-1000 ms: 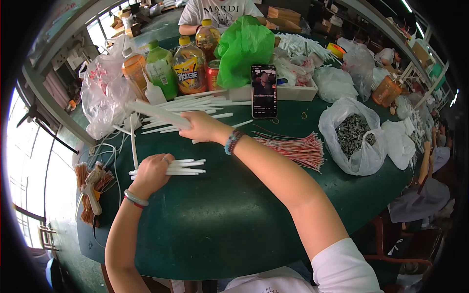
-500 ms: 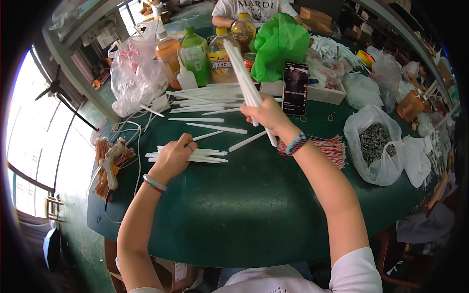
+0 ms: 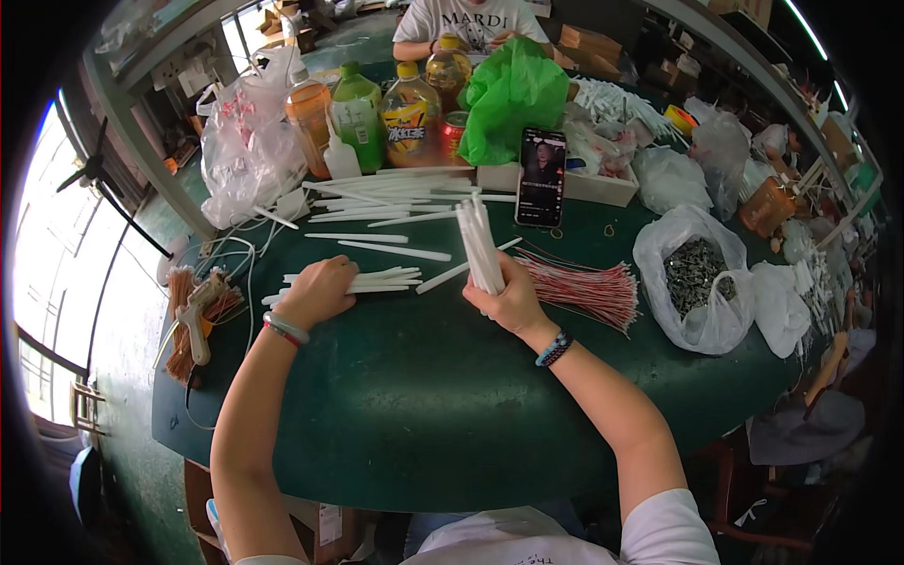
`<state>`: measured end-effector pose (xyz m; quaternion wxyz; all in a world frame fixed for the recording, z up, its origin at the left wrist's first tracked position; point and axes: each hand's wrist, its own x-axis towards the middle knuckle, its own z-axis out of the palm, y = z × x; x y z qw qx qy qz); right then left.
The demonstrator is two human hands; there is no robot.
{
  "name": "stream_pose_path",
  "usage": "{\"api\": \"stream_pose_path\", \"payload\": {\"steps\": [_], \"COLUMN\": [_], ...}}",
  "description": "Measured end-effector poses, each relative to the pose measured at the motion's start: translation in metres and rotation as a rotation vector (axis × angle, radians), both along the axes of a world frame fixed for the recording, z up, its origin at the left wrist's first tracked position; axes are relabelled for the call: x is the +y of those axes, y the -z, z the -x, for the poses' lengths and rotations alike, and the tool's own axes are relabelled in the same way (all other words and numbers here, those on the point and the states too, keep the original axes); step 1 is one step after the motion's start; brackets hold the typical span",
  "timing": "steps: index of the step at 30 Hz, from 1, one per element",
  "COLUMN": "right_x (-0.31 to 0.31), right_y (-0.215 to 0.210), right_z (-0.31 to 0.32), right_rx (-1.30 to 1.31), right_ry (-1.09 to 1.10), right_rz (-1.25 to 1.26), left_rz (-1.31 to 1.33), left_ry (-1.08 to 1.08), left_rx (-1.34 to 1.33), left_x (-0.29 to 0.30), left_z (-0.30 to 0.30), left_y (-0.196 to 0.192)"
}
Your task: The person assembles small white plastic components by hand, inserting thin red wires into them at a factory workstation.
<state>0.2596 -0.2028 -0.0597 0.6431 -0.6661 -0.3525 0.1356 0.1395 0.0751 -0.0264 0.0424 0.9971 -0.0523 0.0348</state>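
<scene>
My right hand (image 3: 513,297) grips a bundle of white sticks (image 3: 478,245), held nearly upright over the green table (image 3: 414,395). My left hand (image 3: 315,290) rests palm down on a small flat pile of white sticks (image 3: 372,279) lying on the table. More loose white sticks (image 3: 395,193) are spread farther back. A bunch of red and white wires (image 3: 589,282) lies just right of my right hand.
A phone (image 3: 540,177) stands propped against a box. Behind it are drink bottles (image 3: 358,118), a green bag (image 3: 513,94) and clear plastic bags (image 3: 245,151). A bag of small dark parts (image 3: 697,278) sits at the right. A glue gun (image 3: 196,315) lies at the left edge. Another person sits opposite.
My right hand has drawn the stick bundle back toward me and stood it more upright. My left hand stays on the flat pile.
</scene>
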Motion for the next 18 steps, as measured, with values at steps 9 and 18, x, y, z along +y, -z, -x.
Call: {"api": "stream_pose_path", "payload": {"steps": [9, 18], "right_x": [0.004, 0.002], "right_y": [-0.011, 0.004], "right_z": [0.021, 0.065], "right_rx": [-0.267, -0.192], "right_ry": [0.053, -0.118], "right_rz": [-0.126, -0.018], "left_rz": [0.123, 1.358], "left_ry": [-0.075, -0.039], "left_rx": [-0.155, -0.262], "left_x": [-0.031, -0.154], "left_z": [0.025, 0.041], "left_y": [-0.039, -0.017]}}
